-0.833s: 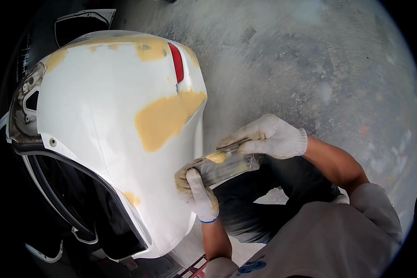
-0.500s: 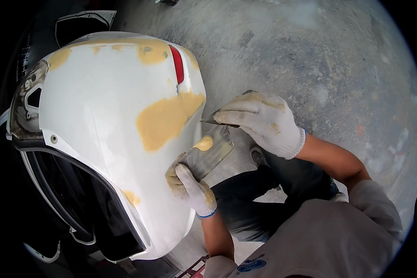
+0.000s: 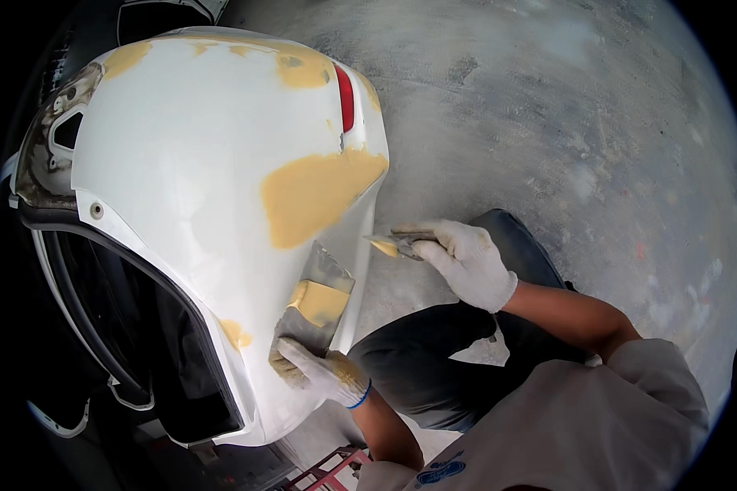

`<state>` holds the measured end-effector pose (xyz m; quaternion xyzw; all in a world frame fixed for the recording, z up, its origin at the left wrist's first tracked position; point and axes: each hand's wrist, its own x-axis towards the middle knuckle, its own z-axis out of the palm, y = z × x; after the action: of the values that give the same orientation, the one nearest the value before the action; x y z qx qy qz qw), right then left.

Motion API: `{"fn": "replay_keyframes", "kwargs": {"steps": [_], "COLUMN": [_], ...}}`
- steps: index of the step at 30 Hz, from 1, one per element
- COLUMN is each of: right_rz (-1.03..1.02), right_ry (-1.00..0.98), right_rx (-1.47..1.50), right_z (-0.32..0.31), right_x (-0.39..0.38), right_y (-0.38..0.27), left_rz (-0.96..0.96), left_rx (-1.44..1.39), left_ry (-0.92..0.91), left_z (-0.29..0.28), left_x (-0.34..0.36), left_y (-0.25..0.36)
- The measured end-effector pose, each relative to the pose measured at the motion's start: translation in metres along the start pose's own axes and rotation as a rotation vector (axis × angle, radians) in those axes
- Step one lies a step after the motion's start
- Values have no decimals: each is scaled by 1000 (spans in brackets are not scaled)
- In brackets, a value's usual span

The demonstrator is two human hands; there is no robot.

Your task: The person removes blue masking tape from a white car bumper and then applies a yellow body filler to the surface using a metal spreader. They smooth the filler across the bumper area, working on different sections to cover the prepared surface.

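My right hand [image 3: 467,266], in a soiled white knit glove, pinches a small grey putty spreader [image 3: 409,241] between thumb and fingers, just to the right of the white car body [image 3: 196,164]. The spreader juts out leftward from my fingertips, toward the car body's right edge, with a dab of yellow filler [image 3: 385,248] on its end; whether it touches the panel I cannot tell.

My left hand [image 3: 315,372], gloved the same way with a blue-edged cuff, grips the lower end of a flat grey mixing plate [image 3: 301,327], thumb on top; the fingers underneath are mostly hidden. The plate reaches up and away from that hand, over the lower right part of the car body as I see it, with a yellow smear of filler [image 3: 319,303] across its middle.

Beyond the plate's far end, on the car body itself, lies a broad tan filler patch [image 3: 311,200]; above it, near the car body's right edge, sits a red tail light [image 3: 345,98]. My dark trousers [image 3: 418,352] are to the right of the car body, over a grey floor [image 3: 565,147].
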<state>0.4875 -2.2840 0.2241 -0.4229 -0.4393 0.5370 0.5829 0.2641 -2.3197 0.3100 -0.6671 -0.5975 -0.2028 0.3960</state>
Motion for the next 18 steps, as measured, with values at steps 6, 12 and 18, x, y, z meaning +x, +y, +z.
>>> {"fn": "replay_keyframes", "kwargs": {"steps": [6, 12, 18], "right_rz": [-344, -767, -812], "right_ry": [109, 479, 455], "right_rx": [80, -313, -295], "right_z": [46, 112, 92], "right_x": [87, 88, 105], "right_y": [-20, -1, -7], "left_rz": [-714, -756, -386], "left_rx": [-637, -599, -245], "left_ry": [58, 48, -162], "left_z": [-47, -67, -75], "left_x": [-44, -41, -81], "left_y": [-32, -18, -76]}}
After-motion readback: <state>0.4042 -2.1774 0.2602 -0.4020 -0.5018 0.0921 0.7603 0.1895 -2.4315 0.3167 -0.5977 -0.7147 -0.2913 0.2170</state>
